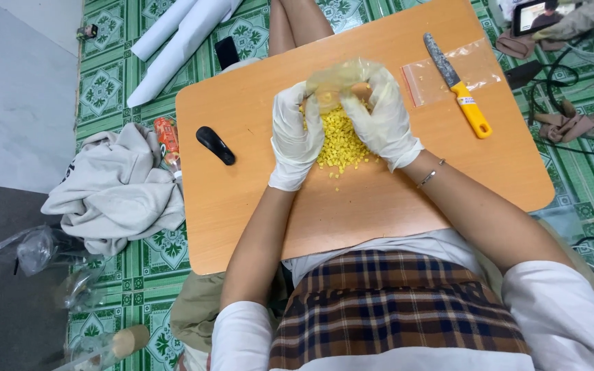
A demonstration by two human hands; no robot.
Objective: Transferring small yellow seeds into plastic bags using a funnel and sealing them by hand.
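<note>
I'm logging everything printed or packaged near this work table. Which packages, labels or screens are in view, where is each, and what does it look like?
Clear zip bag: flat on the table's far right, under the knife, red strip along its left edge.
Knife label: small white sticker on the yellow handle.
Orange packet: on the floor left of the table, beside the grey hoodie.
Phone screen: top right corner, lit, dark frame.
Dark phone: floor beyond the table, screen off.

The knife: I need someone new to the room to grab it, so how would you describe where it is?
Look at the orange low table, on the person's right beyond the gloved right hand. The knife lies there, its blade on a clear zip bag. Its bright yellow handle and mottled grey blade set it apart from the black oblong object on the left.
</note>
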